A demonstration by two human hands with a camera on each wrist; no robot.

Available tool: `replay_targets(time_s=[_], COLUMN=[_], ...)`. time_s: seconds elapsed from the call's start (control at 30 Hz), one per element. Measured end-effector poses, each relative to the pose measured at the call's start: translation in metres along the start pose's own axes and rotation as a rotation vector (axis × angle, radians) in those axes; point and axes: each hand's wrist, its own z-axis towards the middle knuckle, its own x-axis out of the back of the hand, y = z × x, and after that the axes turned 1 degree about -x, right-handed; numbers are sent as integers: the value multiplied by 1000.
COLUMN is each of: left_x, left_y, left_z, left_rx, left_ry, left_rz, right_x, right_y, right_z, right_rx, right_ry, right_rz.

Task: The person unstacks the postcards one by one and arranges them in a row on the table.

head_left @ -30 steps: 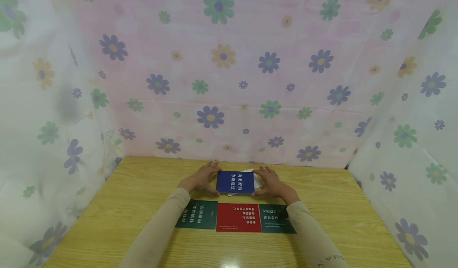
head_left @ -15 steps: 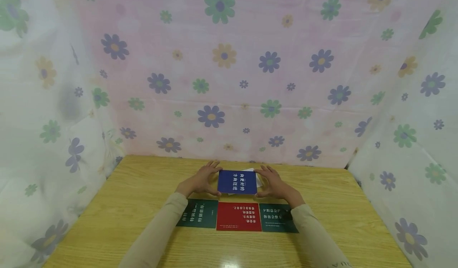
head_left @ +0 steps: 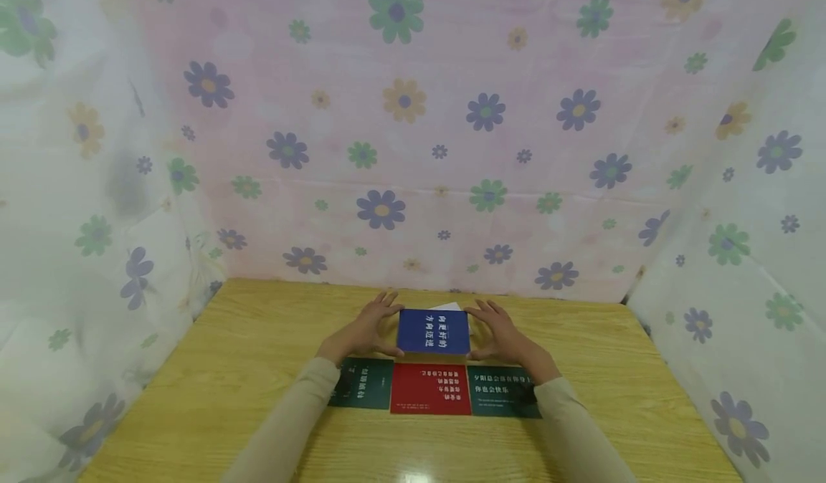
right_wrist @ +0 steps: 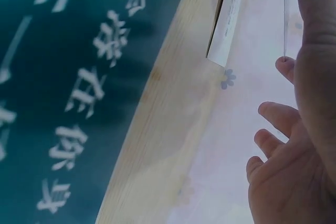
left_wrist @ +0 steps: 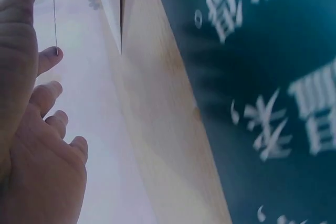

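Note:
A blue card [head_left: 416,331] with white characters is held raised above the table, near its back. My left hand [head_left: 363,330] pinches its left edge between thumb and forefinger, and my right hand [head_left: 505,337] grips the right edge the same way. Seen edge-on in the left wrist view, the card is a thin line between the fingertips, with the other fingers spread apart. Below and behind it lies a white card [head_left: 450,306], mostly covered in the head view; its white edge [right_wrist: 227,30] shows in the right wrist view.
A row of cards lies nearer me on the wooden table [head_left: 193,397]: a green card [head_left: 361,391] at left, a red card [head_left: 430,390] in the middle and another green card [head_left: 493,399] at right. My forearms pass over the outer two. Flowered cloth [head_left: 413,146] hangs behind.
The blue card has risen off the white card and shifted slightly right and towards me, with both hands moving along with it. The row of cards has stayed put.

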Motion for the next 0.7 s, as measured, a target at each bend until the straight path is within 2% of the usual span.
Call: replay_targets(time_s=[0.17,0.43,0.7], left_x=[-6,-16,-26], left_y=[8,23,38], left_z=[-3,-6,-7], left_rx=[-16,-40,-47], left_ry=[14,11,-12], left_rz=[-39,-53,9], right_x=[1,2,7], right_y=[2,4,5], right_z=[-7,-20,-40], right_rx=[9,-34,-26], right_ry=[10,27,48], right_rz=[-18,-40,-97])
